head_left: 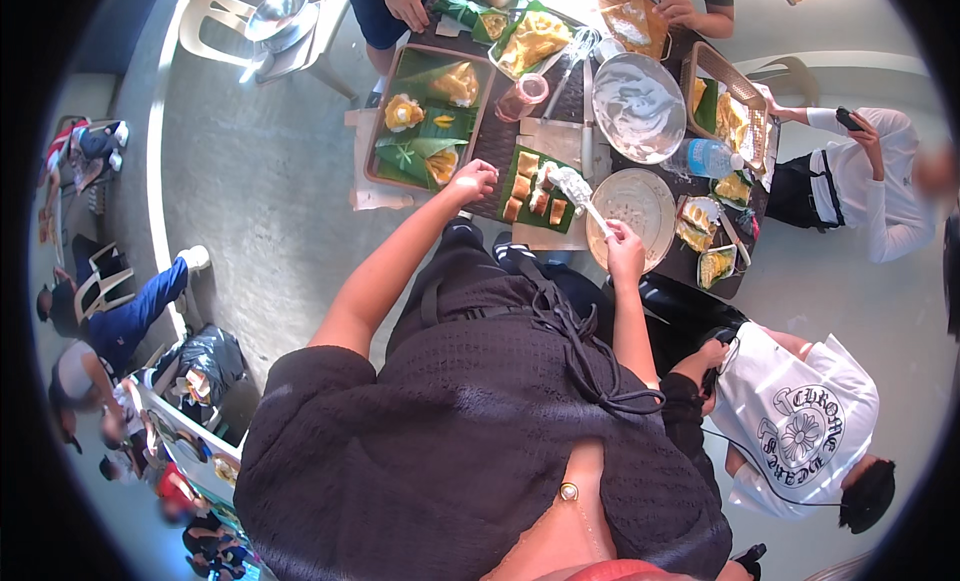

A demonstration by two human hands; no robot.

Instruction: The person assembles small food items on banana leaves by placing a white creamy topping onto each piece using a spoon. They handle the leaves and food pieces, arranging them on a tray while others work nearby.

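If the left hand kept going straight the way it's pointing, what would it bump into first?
Probably the banana leaf with the brown cake pieces: the left hand sits right at its edge, pointing across the table. Height is hard to judge from above.

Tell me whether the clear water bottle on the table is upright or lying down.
Lying down: the water bottle rests on its side beside the large bowl.

A white brush [578,193] lies tilted over golden-brown cake pieces [530,193] on a banana leaf [515,171].

Looks like an open food stall: a dark table [500,131] crowded with banana-leaf snack trays [425,116], people on plastic chairs [215,16] around it on bare concrete.
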